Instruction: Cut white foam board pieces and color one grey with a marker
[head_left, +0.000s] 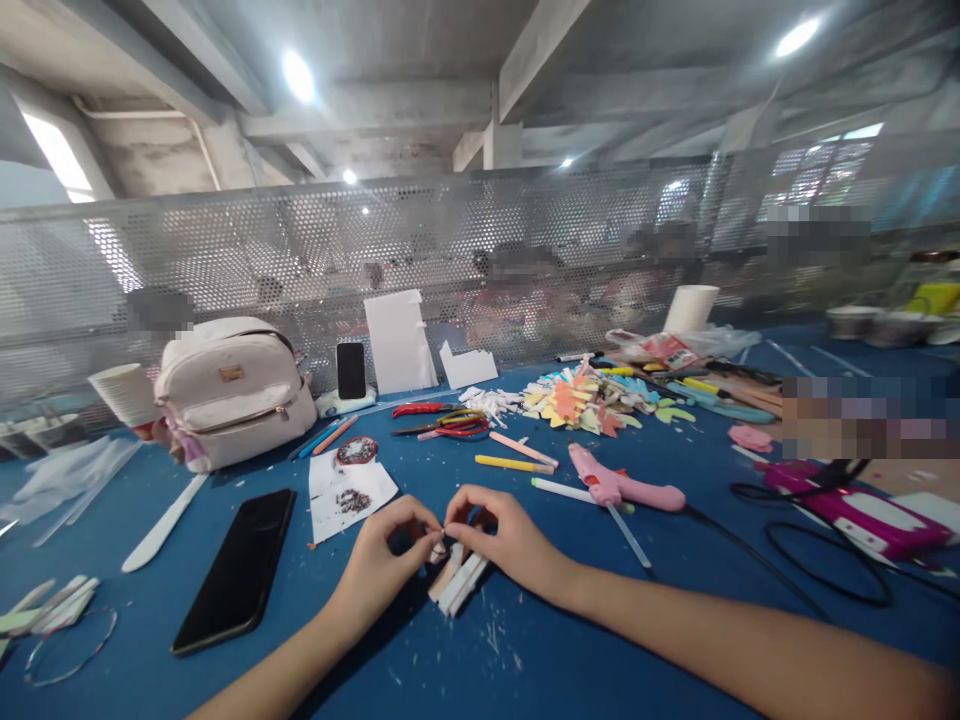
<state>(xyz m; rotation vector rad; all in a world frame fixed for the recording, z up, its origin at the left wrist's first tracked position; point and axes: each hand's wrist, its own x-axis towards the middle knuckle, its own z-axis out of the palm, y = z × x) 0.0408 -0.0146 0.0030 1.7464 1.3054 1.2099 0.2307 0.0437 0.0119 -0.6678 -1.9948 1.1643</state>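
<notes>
My left hand (391,550) and my right hand (510,535) meet low in the middle of the head view, thumbs and forefingers pinched together. Between the fingertips is something tiny that I cannot make out. Just below them lie narrow white strips (463,585) and a tan strip (444,578), partly covered by my fingers; whether my right hand touches them is unclear. White paper (322,515) with a heap of dark crumbs (352,500) is beyond my left hand. A pink hot glue gun (626,490) with a clear glue stick (628,537) rests right of my right hand.
A black phone (236,570) and white plastic knife (163,525) lie left. Behind are a pale backpack (232,390), scissors (442,427), pens (514,464) and paper cut-outs (585,400). The glue gun's cord (757,555) and a magenta device (862,510) occupy the right.
</notes>
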